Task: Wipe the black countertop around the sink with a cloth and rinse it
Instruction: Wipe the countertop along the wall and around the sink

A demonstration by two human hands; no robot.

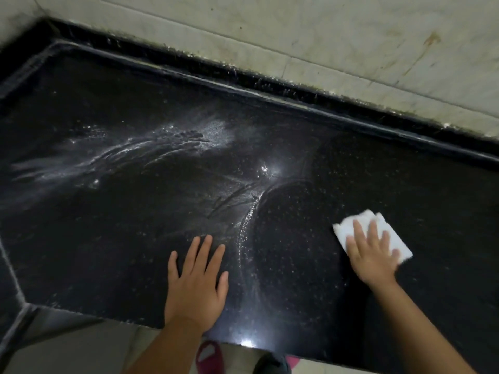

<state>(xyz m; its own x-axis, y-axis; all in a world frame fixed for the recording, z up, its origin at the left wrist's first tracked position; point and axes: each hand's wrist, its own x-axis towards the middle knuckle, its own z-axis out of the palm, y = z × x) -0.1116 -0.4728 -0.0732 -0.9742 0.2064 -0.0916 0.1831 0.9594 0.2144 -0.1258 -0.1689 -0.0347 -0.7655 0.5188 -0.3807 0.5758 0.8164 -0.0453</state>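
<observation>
The black speckled countertop (135,225) fills the view. White soapy streaks (162,147) smear its left and middle part, and a curved wet line (247,225) runs down the centre. My right hand (374,255) lies flat on a folded white cloth (348,225) at the right and presses it onto the stone. The left hand (195,282) rests palm down on the counter near the front edge, fingers spread, holding nothing. No sink is in view.
A raised black lip (243,90) borders the counter at the back, under a stained pale tiled wall (351,49). The counter's front edge (81,317) runs along the bottom, with pale floor and pink slippers (209,357) below.
</observation>
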